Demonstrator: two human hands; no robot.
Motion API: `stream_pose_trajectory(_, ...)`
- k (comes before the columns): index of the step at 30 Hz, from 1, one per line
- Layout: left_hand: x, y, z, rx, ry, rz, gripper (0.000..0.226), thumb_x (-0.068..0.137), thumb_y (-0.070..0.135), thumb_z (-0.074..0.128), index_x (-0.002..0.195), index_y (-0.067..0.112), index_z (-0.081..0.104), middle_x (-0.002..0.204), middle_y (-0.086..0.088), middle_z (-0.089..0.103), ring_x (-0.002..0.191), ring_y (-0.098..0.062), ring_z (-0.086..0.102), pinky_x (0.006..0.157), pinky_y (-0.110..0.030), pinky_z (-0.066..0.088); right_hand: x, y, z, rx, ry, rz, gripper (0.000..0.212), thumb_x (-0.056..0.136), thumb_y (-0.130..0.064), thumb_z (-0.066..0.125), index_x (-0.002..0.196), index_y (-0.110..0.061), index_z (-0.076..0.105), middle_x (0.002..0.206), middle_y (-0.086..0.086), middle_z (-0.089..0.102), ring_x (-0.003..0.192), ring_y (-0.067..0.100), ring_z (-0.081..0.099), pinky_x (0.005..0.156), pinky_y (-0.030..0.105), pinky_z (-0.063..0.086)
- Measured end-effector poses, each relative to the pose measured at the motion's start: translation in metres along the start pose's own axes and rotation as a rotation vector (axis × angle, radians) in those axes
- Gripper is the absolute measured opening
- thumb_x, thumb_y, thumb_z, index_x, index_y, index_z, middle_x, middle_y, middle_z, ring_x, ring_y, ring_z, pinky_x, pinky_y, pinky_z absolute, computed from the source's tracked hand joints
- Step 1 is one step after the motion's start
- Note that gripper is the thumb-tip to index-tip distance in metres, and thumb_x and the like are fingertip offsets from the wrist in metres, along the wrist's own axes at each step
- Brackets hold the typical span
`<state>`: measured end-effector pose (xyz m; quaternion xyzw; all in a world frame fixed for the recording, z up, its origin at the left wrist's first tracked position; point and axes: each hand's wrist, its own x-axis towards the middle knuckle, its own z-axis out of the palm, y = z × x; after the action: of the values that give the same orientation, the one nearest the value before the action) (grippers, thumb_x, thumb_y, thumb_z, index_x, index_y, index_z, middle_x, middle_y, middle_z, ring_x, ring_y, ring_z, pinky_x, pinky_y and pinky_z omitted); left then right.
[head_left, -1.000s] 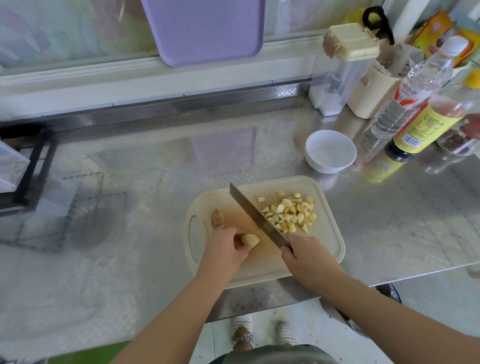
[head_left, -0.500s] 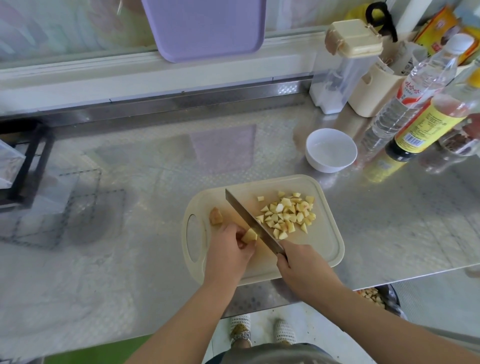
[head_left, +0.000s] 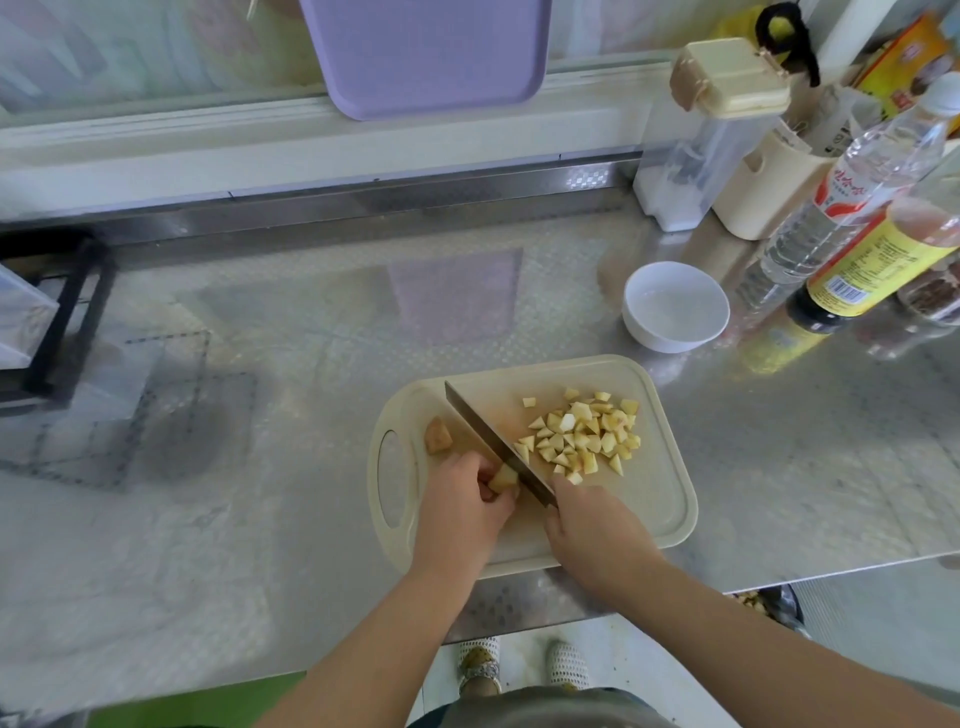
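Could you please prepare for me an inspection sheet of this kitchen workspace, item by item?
Surface: steel counter, reflective; beige cutting board lies near its front edge.
Job's things: knife slants over the board, close beside the fruit chunk; diced pile lies right of the blade, a spare chunk left of it.
Clutter: white bowl, clear bottle, dark sauce bottle and lidded container stand at the back right.
Hands: left hand holds the fruit chunk with curled fingers; right hand grips the knife handle.
Cables: nothing seen.
Surroundings: purple tray against the wall; black rack at the left.
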<state>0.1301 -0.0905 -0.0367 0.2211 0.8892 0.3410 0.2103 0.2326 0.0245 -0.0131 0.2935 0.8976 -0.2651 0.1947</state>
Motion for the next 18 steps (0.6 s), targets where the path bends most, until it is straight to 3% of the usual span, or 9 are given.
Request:
stream_pose_trajectory(5, -0.001, -0.003, 0.0, 0.006, 0.006, 0.084, 0.016, 0.08, 0.027, 0.075, 0.086, 0.026, 0.06, 0.085, 0.01, 0.055, 0.07, -0.002, 0.056, 0.062, -0.014, 0.042, 0.006, -0.002, -0.009, 0.197, 0.055, 0.056, 0.015, 0.101, -0.024, 0.041, 0.098, -0.016, 0.053, 0.089, 0.005, 0.06, 0.081, 0.023, 0.06, 0.073, 0.037, 0.052)
stream_pose_trajectory(10, 0.0, -0.004, -0.002, -0.001, 0.005, 0.099, 0.019, 0.08, 0.026, 0.076, 0.094, 0.028, 0.064, 0.089, 0.012, 0.059, 0.079, -0.001, 0.058, 0.073, -0.022, 0.05, -0.004, 0.016, -0.018, 0.115, 0.034, -0.019, 0.02, 0.101, -0.027, 0.041, 0.088, -0.018, 0.053, 0.077, 0.001, 0.056, 0.07, 0.017, 0.056, 0.064, 0.036, 0.05)
stream_pose_trajectory(15, 0.0, -0.004, -0.005, 0.005, 0.018, 0.122, 0.018, 0.078, 0.025, 0.079, 0.093, 0.024, 0.068, 0.09, 0.012, 0.06, 0.078, 0.0, 0.058, 0.072, -0.013, 0.044, -0.01, 0.018, -0.017, 0.068, 0.003, -0.064, 0.019, 0.101, -0.026, 0.04, 0.086, -0.019, 0.049, 0.073, -0.002, 0.052, 0.071, 0.02, 0.055, 0.069, 0.04, 0.05)
stream_pose_trajectory(18, 0.001, -0.002, -0.007, 0.019, 0.015, 0.13, 0.018, 0.079, 0.026, 0.078, 0.094, 0.022, 0.07, 0.092, 0.011, 0.061, 0.079, -0.002, 0.058, 0.073, -0.015, 0.046, -0.011, 0.017, -0.017, 0.082, 0.009, -0.069, 0.023, 0.101, -0.025, 0.04, 0.079, -0.021, 0.043, 0.071, -0.002, 0.049, 0.069, 0.021, 0.053, 0.066, 0.038, 0.046)
